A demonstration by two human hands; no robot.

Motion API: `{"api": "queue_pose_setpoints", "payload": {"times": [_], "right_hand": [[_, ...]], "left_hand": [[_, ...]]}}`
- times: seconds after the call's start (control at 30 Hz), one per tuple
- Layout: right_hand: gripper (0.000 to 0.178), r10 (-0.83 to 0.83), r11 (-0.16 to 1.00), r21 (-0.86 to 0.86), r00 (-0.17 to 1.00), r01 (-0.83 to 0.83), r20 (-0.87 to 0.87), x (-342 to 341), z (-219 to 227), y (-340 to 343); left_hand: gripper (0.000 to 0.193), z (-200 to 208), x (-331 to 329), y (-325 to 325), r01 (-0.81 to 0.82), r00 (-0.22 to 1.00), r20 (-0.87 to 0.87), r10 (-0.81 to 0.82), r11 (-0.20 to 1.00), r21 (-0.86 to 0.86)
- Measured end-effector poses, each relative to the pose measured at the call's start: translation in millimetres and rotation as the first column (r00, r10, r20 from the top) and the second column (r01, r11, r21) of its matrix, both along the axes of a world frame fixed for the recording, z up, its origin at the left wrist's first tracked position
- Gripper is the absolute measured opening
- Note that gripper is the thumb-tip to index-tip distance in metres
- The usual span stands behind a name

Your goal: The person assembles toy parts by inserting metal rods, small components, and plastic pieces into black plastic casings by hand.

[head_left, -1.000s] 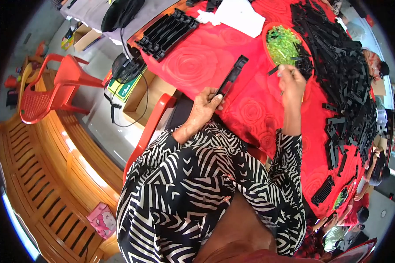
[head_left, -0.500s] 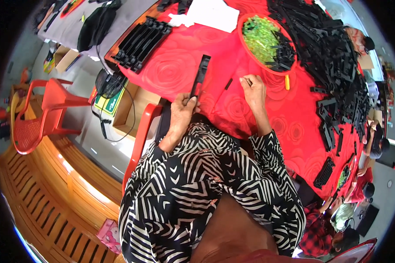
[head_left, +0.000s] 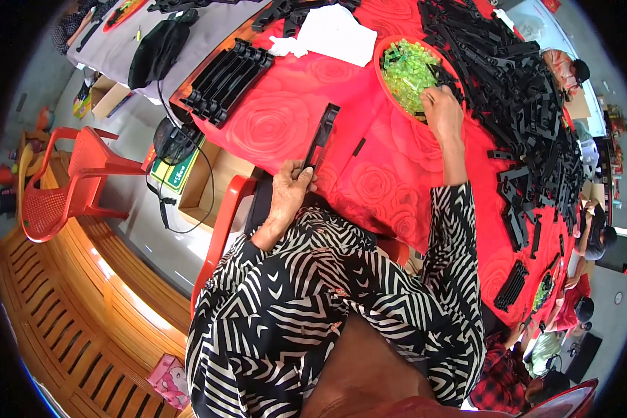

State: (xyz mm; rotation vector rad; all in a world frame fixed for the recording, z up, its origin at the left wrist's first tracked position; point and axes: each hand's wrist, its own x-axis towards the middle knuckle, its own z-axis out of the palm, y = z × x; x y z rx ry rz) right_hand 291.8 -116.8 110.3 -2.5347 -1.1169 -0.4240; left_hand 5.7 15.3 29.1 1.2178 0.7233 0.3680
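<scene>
My left hand (head_left: 290, 189) grips the lower end of a long black plastic strip (head_left: 322, 136), tilted up and away from me above the red rose-patterned tablecloth (head_left: 258, 132). My right hand (head_left: 444, 115) is over the near right side of a red oval basin (head_left: 377, 66). Its fingers are bent together among the contents, and their tips are partly hidden, so what they hold cannot be made out. The basin contains translucent green pieces (head_left: 405, 70) and small black pieces (head_left: 439, 72). One small black piece (head_left: 359, 147) lies on the cloth between my hands.
A row of black strips (head_left: 228, 78) sits at the table's left edge. White paper (head_left: 338, 35) lies at the back. A large heap of black parts (head_left: 515, 97) covers the right side. A red chair (head_left: 90, 177) stands left, near a fan (head_left: 176, 143). Other people sit far right.
My right hand has gone from above the cloth, away and to the right, into the basin. The left hand still holds the black strip in nearly the same place.
</scene>
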Motion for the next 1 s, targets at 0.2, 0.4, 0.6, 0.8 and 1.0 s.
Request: {"api": "queue_pose_setpoints", "payload": {"times": [0.2, 0.4, 0.6, 0.8, 1.0], "right_hand": [[0.015, -0.031, 0.918, -0.397, 0.999, 0.021, -0.018, 42.5, -25.3, 20.3], [0.016, 0.106, 0.831, -0.553, 0.994, -0.066, 0.04, 45.9, -37.1, 40.3], [0.018, 0.1, 0.871, -0.485, 0.995, -0.081, 0.013, 34.8, -13.2, 21.7], [0.011, 0.246, 0.942, 0.308, 0.896, -0.132, -0.369, 10.2, 0.5, 7.9], [0.01, 0.607, 0.704, 0.707, 0.456, 0.071, -0.651, -77.2, 8.7, 14.1]], "left_hand": [[0.022, 7.5, 3.2, -3.6, -0.024, 1.0, 0.011, 0.024, 0.999, -0.046], [0.021, 4.1, -7.4, 0.6, -0.002, 0.999, 0.034, 0.003, 1.0, -0.019], [0.023, 12.4, -5.1, 2.1, -0.003, 0.993, 0.122, 0.001, 1.0, 0.012], [0.021, 11.5, 1.9, -3.0, 0.039, 0.978, 0.209, -0.018, 0.994, -0.098], [0.018, 14.7, 4.1, -9.0, 0.074, 0.973, 0.225, -0.054, 0.994, -0.084]]}}
